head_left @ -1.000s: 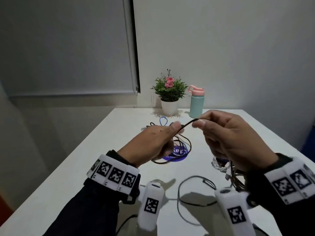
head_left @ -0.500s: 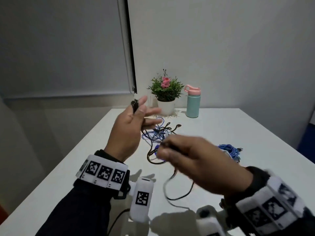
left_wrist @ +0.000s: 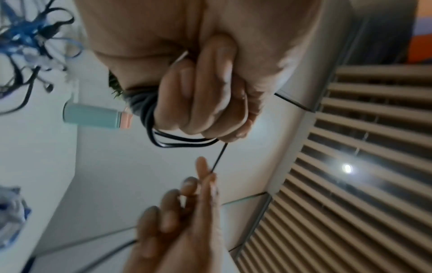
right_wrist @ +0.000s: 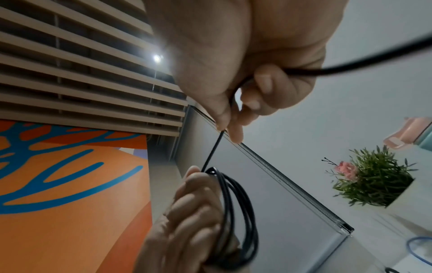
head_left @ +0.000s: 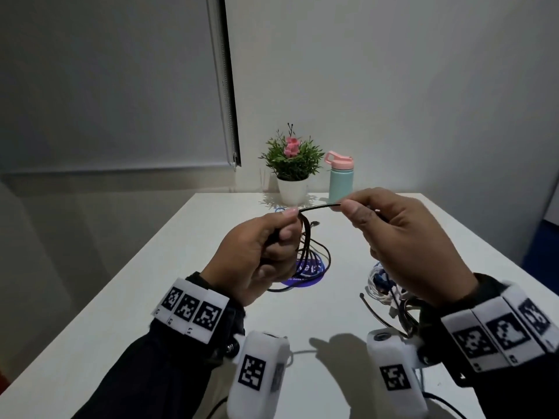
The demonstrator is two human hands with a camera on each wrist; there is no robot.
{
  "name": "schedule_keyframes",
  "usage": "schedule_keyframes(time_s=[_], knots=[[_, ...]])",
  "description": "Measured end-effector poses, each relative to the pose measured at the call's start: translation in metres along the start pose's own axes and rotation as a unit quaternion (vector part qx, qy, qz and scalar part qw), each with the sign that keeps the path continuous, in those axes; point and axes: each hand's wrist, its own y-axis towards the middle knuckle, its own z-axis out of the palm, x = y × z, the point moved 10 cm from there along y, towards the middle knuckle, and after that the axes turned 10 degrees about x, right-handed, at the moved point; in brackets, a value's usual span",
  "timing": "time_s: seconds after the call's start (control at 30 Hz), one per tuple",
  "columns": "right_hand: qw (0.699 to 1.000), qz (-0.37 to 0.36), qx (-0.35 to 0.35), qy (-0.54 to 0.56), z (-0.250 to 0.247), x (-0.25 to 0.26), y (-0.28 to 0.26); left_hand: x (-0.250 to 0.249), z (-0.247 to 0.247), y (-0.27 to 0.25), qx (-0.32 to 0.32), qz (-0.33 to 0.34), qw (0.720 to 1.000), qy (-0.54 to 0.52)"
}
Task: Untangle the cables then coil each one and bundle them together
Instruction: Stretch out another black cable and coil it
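My left hand [head_left: 286, 226] grips a coil of black cable [head_left: 311, 252], its loops hanging below the fist above the table. A short taut stretch of that cable [head_left: 319, 207] runs to my right hand [head_left: 344, 207], which pinches it between thumb and forefinger. The right wrist view shows the coil [right_wrist: 236, 203] in the left hand [right_wrist: 196, 199] and the right hand [right_wrist: 228, 129] pinching above it. The cable's tail passes through the right palm and trails down. A blue cable [head_left: 278, 210] lies behind the hands. A white and blue cable pile [head_left: 379, 285] lies partly hidden under my right hand.
A potted plant [head_left: 292, 164] and a teal bottle with a pink lid [head_left: 341, 179] stand at the far edge of the white table [head_left: 181, 267]. A round blue sticker [head_left: 305, 275] lies under the hanging loops. Loose black cable [head_left: 378, 316] curls near my right wrist.
Half a second ago my left hand was raised and my right hand was low, drawing cable. Now both are level and close, with the cable stretched between them.
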Motion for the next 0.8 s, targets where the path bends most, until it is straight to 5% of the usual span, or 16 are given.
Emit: schedule_keyframes(time_s=[0.1,0.17,0.23,0.3,0.37,0.47,0.6,0.8], knots=[[0.996,0.053,0.075,-0.019,0.029,-0.021,0.000,-0.007,0.008,0.003,0.047,0.058,0.989,-0.128],[0.978,0.075,0.176,-0.087,0.066,-0.030,-0.008,-0.019,-0.002,0.004,0.014,0.114,0.982,-0.147],[0.947,0.061,0.289,-0.124,0.108,-0.027,-0.024,-0.028,-0.022,0.002,-0.055,0.153,0.983,-0.087],[0.935,0.019,0.337,-0.103,0.130,-0.007,-0.035,-0.038,-0.039,-0.006,-0.135,0.158,0.975,0.082],[0.954,-0.024,0.288,-0.081,0.119,0.012,-0.029,-0.039,-0.043,-0.011,-0.176,0.116,0.941,0.265],[0.985,-0.057,0.131,-0.097,0.069,0.024,-0.013,-0.022,-0.033,-0.007,-0.127,0.026,0.919,0.373],[0.990,-0.057,0.056,-0.113,0.041,0.017,-0.011,0.001,-0.013,-0.001,-0.072,-0.049,0.937,0.338],[0.982,-0.077,0.106,-0.137,0.056,0.016,-0.012,0.011,-0.008,-0.004,-0.062,-0.092,0.969,0.221]])
